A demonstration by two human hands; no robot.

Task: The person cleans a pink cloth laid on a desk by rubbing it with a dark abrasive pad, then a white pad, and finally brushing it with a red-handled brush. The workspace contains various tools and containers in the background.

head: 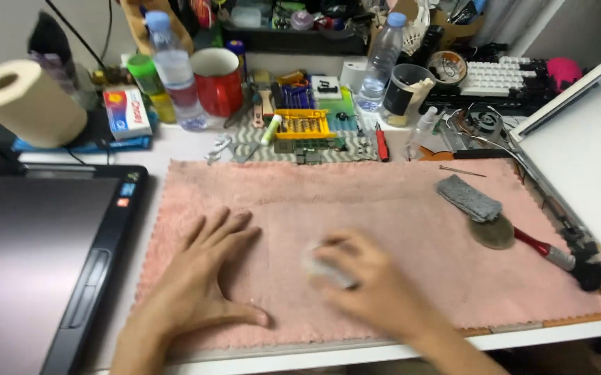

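View: single head camera, looking steeply down.
Facing: forward across pink towel [384, 208] toward cluttered desk back.
Range: close; hands fill the lower frame.

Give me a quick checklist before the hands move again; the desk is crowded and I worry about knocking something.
1. Left hand flat on the pink towel, fingers spread: ok.
2. Right hand on a small pale object: blurred, grip cannot tell.
3. What the pale object is: cannot tell.
4. Grey cloth and red-handled brush lie apart from both hands: ok.
5. Laptop close beside the left hand: not ok.
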